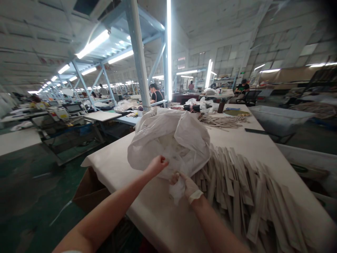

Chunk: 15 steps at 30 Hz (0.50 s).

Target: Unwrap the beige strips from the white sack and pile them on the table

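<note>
A big white plastic bag (168, 137) is held up over the near left part of a long white table (263, 147). My left hand (157, 165), bare, is closed on the bag's lower edge. My right hand (187, 186) wears a white glove and grips a bunched corner of the same bag just to the right. Under and to the right of the bag lies a wide heap of flat beige strips (237, 189), spread toward the table's near right side.
A second pile of strips (223, 121), a dark bottle (221, 105) and white bags sit at the table's far end. A cardboard box (91, 191) stands on the green floor at the left. A blue steel column (138, 59), other workstations and seated people are behind.
</note>
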Available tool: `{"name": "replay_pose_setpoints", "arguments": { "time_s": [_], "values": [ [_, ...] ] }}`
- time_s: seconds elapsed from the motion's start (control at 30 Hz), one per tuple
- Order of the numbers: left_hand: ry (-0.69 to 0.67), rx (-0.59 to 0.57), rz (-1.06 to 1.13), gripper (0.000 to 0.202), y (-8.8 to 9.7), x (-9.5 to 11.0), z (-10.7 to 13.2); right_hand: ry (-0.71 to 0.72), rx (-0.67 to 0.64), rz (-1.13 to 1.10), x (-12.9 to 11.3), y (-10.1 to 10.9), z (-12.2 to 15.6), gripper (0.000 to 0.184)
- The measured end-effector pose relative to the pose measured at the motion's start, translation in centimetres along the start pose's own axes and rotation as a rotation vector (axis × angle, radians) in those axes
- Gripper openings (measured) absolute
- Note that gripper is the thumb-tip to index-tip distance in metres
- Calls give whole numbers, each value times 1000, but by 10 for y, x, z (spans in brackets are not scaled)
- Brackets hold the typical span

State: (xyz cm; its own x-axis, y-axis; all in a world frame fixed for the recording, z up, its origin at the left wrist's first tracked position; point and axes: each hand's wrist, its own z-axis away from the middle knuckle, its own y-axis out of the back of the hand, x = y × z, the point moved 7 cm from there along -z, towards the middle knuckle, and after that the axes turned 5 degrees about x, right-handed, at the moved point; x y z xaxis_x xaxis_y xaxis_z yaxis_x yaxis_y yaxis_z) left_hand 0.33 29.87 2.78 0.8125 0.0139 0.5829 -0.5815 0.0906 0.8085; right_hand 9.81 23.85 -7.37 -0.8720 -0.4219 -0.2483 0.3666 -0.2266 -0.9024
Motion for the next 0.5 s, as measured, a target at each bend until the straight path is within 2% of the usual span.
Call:
{"name": "replay_pose_setpoints", "arguments": {
  "time_s": [0.1,0.23,0.37,0.5],
  "values": [
    [60,121,18,53,7,0,-27,-37,7,-47,0,1,2,16],
    [148,74,104,34,-13,3,-47,-67,-18,-61,1,2,2,19],
    [143,22,202,26,-24,4,-43,-87,-61,-49,3,5,0,22],
    [144,88,267,26,-19,3,-36,-75,-119,-24,5,6,-6,21]
  ]
}}
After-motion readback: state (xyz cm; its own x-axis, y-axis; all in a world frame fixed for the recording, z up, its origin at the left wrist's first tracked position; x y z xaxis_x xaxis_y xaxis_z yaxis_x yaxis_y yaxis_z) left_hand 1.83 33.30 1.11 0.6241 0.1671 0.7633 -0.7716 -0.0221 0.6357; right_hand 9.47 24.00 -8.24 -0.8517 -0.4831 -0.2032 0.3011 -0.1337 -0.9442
